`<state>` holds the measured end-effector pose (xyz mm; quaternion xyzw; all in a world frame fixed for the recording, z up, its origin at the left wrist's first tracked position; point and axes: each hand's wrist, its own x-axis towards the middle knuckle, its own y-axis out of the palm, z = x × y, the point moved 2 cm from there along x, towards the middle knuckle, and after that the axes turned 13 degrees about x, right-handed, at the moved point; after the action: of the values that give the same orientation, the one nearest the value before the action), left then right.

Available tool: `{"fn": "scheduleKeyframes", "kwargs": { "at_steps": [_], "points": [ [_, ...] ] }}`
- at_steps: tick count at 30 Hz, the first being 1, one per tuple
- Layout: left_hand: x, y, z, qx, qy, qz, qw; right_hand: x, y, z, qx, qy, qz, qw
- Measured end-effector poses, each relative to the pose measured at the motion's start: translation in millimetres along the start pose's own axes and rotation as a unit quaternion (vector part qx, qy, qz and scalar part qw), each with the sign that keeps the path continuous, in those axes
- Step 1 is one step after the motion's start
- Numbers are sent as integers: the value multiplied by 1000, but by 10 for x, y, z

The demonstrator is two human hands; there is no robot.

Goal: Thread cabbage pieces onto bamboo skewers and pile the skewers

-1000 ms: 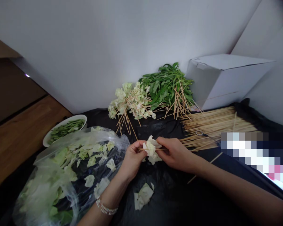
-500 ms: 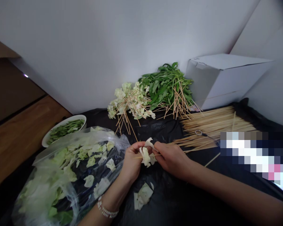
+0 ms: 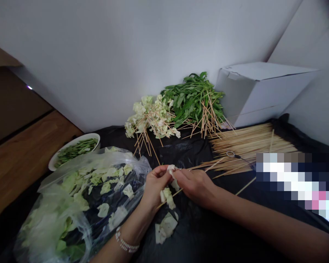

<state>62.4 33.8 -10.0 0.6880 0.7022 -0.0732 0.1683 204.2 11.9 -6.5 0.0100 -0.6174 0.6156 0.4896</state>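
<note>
My left hand (image 3: 156, 184) pinches a pale cabbage leaf (image 3: 171, 168) between thumb and fingers. Gripping the same leaf from the other side is my right hand (image 3: 195, 182), its fingers closed. A thin bamboo skewer (image 3: 178, 192) runs slantwise below the fingertips and passes behind my right hand; which fingers hold it is hidden. Pierced on the skewer hangs another piece of cabbage (image 3: 168, 199). A loose piece of cabbage leaf (image 3: 166, 228) lies on the black sheet (image 3: 202, 233) under my hands.
To the left, a clear plastic bag (image 3: 51, 204) holds torn cabbage; behind it stands a white bowl (image 3: 51, 162) of green pods. Skewered cabbage (image 3: 142, 107) and skewered leafy greens (image 3: 190, 96) lie against the wall. Bare skewers (image 3: 246, 144) and a white box (image 3: 274, 91) are on the right.
The skewer with its cabbage piece has tilted and dropped lower, its left end pointing down. My hands have drawn together on the upper leaf.
</note>
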Motion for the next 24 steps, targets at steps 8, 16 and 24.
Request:
{"fn": "scheduleKeyframes", "kwargs": {
  "at_steps": [8, 16, 24],
  "points": [
    [-29, -20, -88, 41, 74, 33, 996, 11, -95, -121, 56, 25, 4, 998],
    [9, -241, -221, 346, 308, -118, 878, 32, -179, -97, 37, 22, -2, 999],
    [203, -305, -134, 88, 113, -31, 989, 10, -271, -724, -19, 296, 78, 952]
  ]
}}
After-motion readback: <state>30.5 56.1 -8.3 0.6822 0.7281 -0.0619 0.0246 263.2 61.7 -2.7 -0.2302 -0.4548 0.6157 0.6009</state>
